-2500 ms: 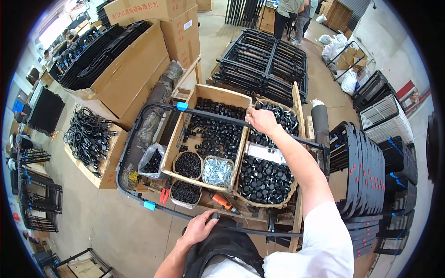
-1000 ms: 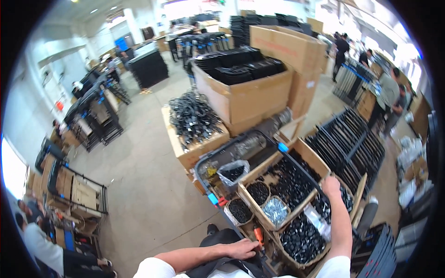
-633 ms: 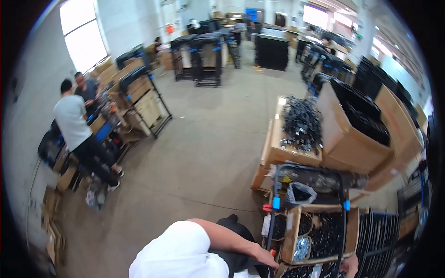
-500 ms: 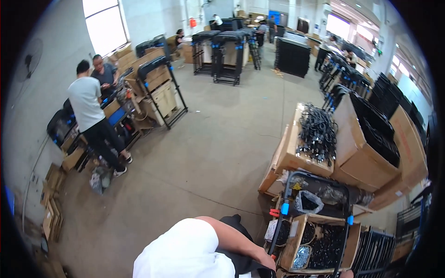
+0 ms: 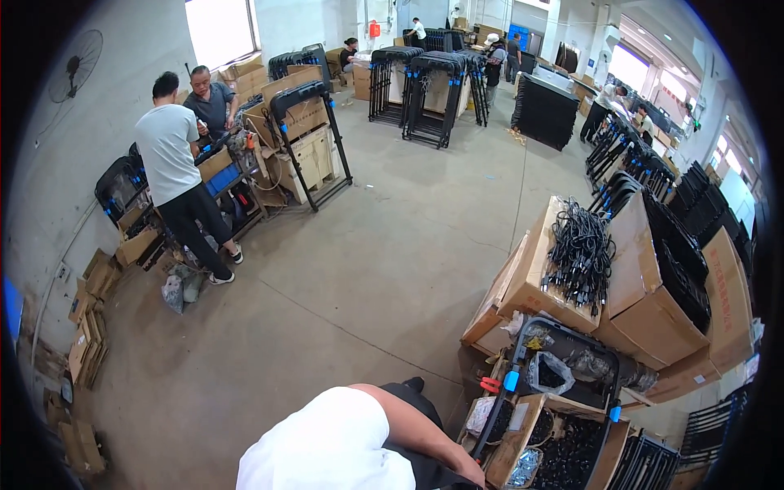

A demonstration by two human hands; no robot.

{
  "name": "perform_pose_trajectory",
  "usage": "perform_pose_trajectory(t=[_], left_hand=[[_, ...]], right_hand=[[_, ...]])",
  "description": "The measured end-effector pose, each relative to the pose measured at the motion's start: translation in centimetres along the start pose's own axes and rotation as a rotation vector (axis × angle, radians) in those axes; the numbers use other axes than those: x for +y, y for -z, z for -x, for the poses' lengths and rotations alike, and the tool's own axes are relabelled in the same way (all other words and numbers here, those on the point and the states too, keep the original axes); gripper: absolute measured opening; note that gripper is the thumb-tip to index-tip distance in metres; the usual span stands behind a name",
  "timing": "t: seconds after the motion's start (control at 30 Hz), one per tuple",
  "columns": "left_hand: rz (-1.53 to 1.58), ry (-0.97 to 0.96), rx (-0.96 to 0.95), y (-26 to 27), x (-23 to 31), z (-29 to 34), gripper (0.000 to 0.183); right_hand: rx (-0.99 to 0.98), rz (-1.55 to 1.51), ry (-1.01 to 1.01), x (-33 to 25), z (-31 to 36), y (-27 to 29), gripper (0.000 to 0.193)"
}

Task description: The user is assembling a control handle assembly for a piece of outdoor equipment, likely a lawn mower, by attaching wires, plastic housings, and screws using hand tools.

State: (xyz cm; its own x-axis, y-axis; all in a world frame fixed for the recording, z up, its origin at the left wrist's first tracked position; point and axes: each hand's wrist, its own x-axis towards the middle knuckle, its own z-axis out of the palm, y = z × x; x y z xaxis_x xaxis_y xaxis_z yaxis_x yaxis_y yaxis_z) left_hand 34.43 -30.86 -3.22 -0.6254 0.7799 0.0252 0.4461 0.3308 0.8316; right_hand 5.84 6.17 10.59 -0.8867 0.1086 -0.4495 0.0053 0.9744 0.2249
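My left forearm comes out of a white sleeve at the lower edge, and my left hand (image 5: 471, 473) rests low beside a cardboard tray (image 5: 513, 441) of small black parts; its fingers are cut off by the picture's rim. A black tubular frame (image 5: 572, 339) with blue clips stands over the trays. A clear bag of black parts (image 5: 549, 373) lies inside it. Red-handled pliers (image 5: 490, 384) lie just left of the frame. My right hand is out of the picture.
A cardboard box (image 5: 539, 286) topped with black cables (image 5: 578, 253) and large boxes (image 5: 678, 310) of black frames stand at the right. Two people (image 5: 175, 180) work at a bench on the left. Black racks (image 5: 425, 82) and more people are at the back.
The view has swung left, away from the parts trays toward the open floor and the people. My right hand, earlier on the black bar over the trays, has left the picture.
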Motion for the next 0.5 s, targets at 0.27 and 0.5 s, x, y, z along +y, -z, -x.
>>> perform_pose_trajectory(t=[0.27, 0.5], left_hand=[[-0.024, 0.034, -0.024, -1.2, -0.4, 1.6, 0.035], [-0.075, -0.032, -0.130, -3.0, -1.8, -2.2, 0.035]], right_hand=[[-0.016, 0.006, 0.067, -4.8, 7.1, 5.2, 0.031], [-0.122, 0.064, 0.009, -1.7, 4.6, 2.9, 0.040]])
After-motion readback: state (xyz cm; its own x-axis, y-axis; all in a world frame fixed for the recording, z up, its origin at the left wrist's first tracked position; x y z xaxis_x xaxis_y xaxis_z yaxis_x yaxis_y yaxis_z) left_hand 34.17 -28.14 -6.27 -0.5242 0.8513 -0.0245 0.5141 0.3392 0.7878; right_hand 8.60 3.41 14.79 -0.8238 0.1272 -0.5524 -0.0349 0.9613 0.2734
